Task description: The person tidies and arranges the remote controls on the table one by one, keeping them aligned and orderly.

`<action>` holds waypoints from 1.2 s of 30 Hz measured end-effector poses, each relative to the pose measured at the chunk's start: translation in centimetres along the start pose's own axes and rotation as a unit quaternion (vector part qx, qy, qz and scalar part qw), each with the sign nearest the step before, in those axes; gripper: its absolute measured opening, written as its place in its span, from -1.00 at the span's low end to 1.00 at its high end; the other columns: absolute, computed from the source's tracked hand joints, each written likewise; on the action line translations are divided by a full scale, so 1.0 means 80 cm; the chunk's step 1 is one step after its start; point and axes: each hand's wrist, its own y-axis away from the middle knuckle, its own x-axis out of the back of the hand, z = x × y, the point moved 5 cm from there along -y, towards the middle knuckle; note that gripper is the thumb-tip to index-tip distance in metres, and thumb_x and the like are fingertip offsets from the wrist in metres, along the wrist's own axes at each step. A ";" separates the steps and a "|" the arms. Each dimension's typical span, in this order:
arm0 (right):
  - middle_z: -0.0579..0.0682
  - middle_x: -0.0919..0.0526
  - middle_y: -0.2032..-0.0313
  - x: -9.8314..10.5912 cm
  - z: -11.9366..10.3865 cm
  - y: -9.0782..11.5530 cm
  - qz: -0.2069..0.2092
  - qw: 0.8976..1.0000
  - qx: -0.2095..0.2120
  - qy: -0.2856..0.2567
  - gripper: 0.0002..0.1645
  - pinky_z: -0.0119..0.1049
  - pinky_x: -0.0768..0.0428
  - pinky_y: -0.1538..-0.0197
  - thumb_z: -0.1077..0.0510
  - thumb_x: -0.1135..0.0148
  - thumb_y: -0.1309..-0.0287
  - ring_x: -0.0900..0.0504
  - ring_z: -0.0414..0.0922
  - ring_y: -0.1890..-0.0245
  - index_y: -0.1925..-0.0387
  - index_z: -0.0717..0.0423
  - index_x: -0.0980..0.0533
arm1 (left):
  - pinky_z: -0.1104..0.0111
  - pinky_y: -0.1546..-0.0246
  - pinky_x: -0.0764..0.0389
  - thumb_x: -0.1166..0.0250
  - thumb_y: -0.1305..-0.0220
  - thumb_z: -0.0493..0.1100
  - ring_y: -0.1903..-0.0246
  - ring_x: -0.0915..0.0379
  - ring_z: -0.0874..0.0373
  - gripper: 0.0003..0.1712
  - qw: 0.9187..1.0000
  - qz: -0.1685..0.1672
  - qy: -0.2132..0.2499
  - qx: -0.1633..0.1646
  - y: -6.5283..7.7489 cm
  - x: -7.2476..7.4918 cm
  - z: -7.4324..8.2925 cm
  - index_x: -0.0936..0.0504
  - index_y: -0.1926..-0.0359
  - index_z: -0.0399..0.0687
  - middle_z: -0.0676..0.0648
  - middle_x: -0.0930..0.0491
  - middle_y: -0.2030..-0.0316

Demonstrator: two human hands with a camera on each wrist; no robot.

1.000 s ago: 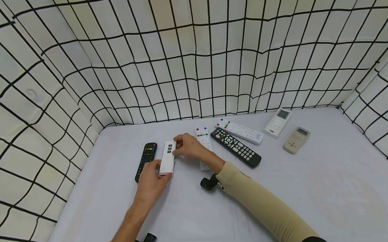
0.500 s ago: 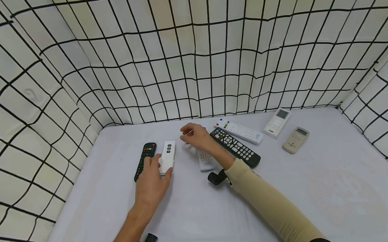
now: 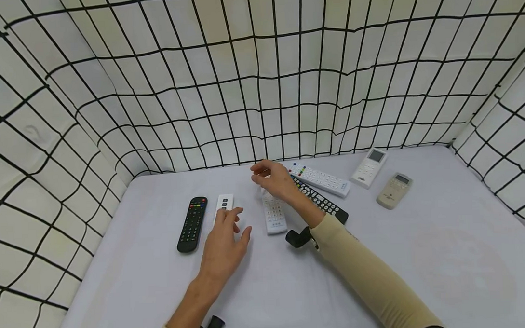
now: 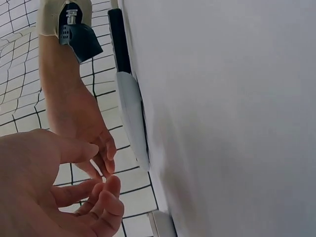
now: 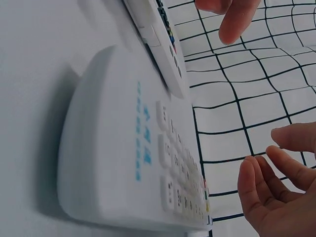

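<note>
My left hand [image 3: 224,242] hovers over the lower part of a slim white remote control [image 3: 225,202], its fingers loosely bent and holding nothing. To its left lies a black remote control [image 3: 192,224]. My right hand [image 3: 275,181] hangs above the top end of a white remote control with many buttons [image 3: 275,214], hiding that end. In the right wrist view, this remote [image 5: 123,148] fills the foreground, and the fingers of the right hand [image 5: 276,192] are relaxed and apart from it. The left wrist view shows both hands clear of the sheet.
Right of the hands lie a black remote with pale buttons [image 3: 320,200], a second white many-button remote [image 3: 321,179], a white remote with a screen [image 3: 369,168] and a beige one [image 3: 394,191]. Black netting [image 3: 259,77] over white walls encloses the back and sides.
Both hands have let go of the slim white remote, which lies beside the black one. The right hand has moved right, over the white many-button remote; the left has lifted and shifted slightly right.
</note>
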 end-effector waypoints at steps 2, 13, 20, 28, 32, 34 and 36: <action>0.08 -0.71 -0.11 0.004 0.001 -0.002 0.005 1.000 0.004 -0.004 -0.65 -0.24 -0.71 0.00 0.14 -0.29 -0.42 -0.68 0.02 -0.13 -0.16 0.14 -0.61 | 0.41 0.35 -0.49 -0.43 -0.34 -0.16 0.27 -0.54 0.10 -0.40 1.000 -0.006 0.004 -0.003 -0.001 -0.004 0.004 -0.51 -0.35 -0.14 -0.12 -0.52 -0.02; 0.14 -0.70 -0.13 0.031 0.008 -0.004 0.018 1.000 0.009 0.010 -0.61 -0.06 -0.61 -0.15 0.16 -0.30 -0.39 -0.67 0.06 -0.16 -0.19 0.16 -0.59 | 0.34 0.14 -0.60 -0.44 -0.33 -0.18 0.08 -0.59 0.13 -0.37 0.998 -0.035 0.059 -0.004 -0.005 -0.023 0.021 -0.48 -0.37 -0.16 -0.12 -0.55 -0.10; 0.09 -0.64 -0.20 0.041 0.015 -0.006 0.015 0.999 -0.002 0.043 -0.57 -0.01 -0.58 -0.24 0.13 -0.33 -0.38 -0.63 0.04 -0.21 -0.23 0.09 -0.57 | 0.40 0.16 -0.59 -0.43 -0.35 -0.18 0.06 -0.58 0.13 -0.32 0.995 -0.066 0.075 0.012 -0.006 -0.035 0.022 -0.43 -0.41 -0.19 -0.15 -0.52 -0.17; 0.10 -0.59 -0.24 0.048 0.029 -0.009 0.008 0.999 -0.017 0.050 -0.53 0.01 -0.57 -0.28 0.12 -0.35 -0.36 -0.58 0.06 -0.27 -0.26 0.08 -0.56 | 0.40 0.19 -0.60 -0.45 -0.33 -0.18 0.11 -0.58 0.14 -0.26 0.993 -0.085 0.079 0.026 -0.005 -0.042 0.023 -0.38 -0.44 -0.21 -0.17 -0.51 -0.21; 0.11 -0.58 -0.26 0.051 0.037 -0.012 0.007 0.998 -0.025 0.050 -0.51 0.01 -0.58 -0.27 0.15 -0.35 -0.35 -0.56 0.07 -0.29 -0.27 0.09 -0.55 | 0.39 0.20 -0.60 -0.46 -0.32 -0.18 0.13 -0.58 0.13 -0.25 0.993 -0.088 0.080 0.025 -0.007 -0.046 0.023 -0.37 -0.45 -0.22 -0.18 -0.50 -0.22; 0.11 -0.58 -0.26 0.050 0.040 -0.013 0.003 0.998 -0.031 0.049 -0.50 0.01 -0.58 -0.27 0.16 -0.35 -0.35 -0.55 0.07 -0.30 -0.28 0.09 -0.54 | 0.39 0.21 -0.60 -0.45 -0.32 -0.18 0.13 -0.58 0.13 -0.24 0.992 -0.090 0.082 0.028 -0.008 -0.047 0.023 -0.36 -0.45 -0.22 -0.19 -0.50 -0.23; 0.12 -0.57 -0.27 0.050 0.042 -0.014 -0.001 0.998 -0.034 0.050 -0.49 0.00 -0.59 -0.26 0.17 -0.35 -0.35 -0.54 0.08 -0.32 -0.29 0.11 -0.53 | 0.39 0.21 -0.59 -0.45 -0.32 -0.18 0.14 -0.57 0.12 -0.24 0.992 -0.093 0.083 0.029 -0.008 -0.048 0.023 -0.35 -0.45 -0.24 -0.20 -0.49 -0.23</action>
